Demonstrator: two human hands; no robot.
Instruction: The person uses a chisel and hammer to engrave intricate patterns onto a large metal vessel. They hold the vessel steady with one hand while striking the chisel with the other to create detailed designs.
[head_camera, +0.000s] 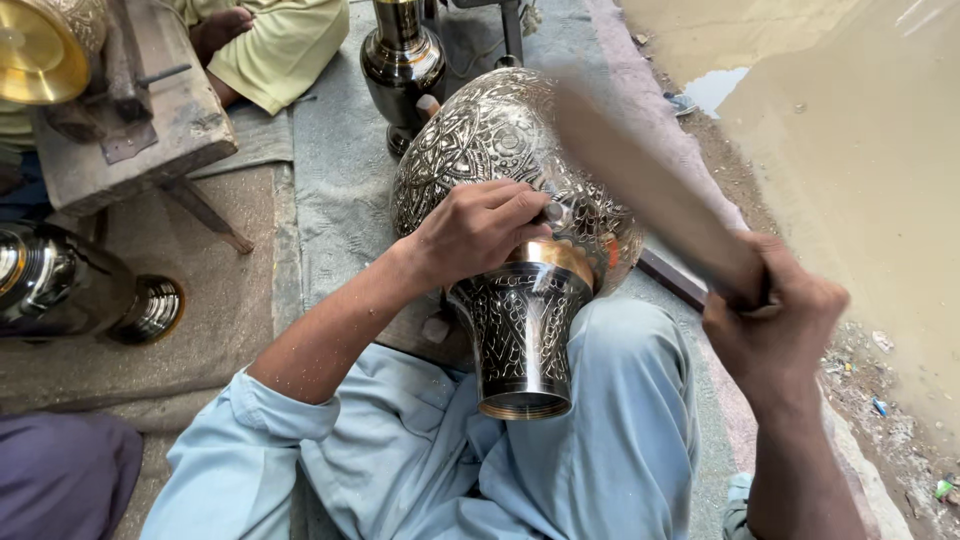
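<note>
Step in hand: chasing the pattern. Left hand (478, 232), grip pinched around a small metal punch (553, 213), sets its tip on the belly of the large engraved brass vase (500, 150). Right hand (775, 310), grip clenched on a long wooden mallet stick (650, 190), is raised and motion-blurred.

Vase lies tilted on the lap, flared foot (522, 345) toward the camera, resting on light-blue trouser legs (620, 420).

Next move, my read: square strike on the punch head, punch held steady, vase kept from rolling.

Look: dark ground, dense silver-bright floral engraving, polished gold band at the neck of the foot.
</note>
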